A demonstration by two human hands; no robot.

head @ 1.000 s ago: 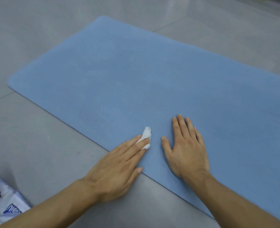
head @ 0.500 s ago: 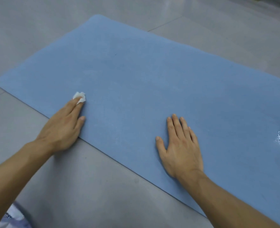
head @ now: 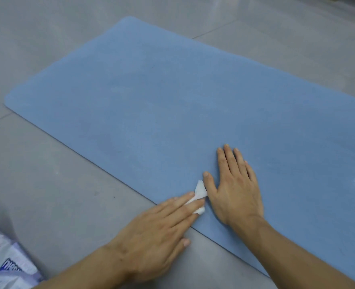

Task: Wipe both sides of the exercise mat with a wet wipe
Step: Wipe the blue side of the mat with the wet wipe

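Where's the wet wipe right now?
Low in the head view, the wet wipe sits under the left hand's fingertips at the mat's near edge, beside the right hand.

Grey tiled floor [head: 47, 184] carries blue mat [head: 172, 101] and wipes pack [head: 7, 265].

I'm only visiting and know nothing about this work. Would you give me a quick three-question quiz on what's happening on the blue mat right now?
1. True or false: the right hand lies flat on the blue exercise mat.
2. Which hand presses the wet wipe onto the mat? A) left hand B) right hand C) neither
3. Fill in: the wipes packet at the lower left lies on the ____.

Key: 1 true; 2 A; 3 floor.
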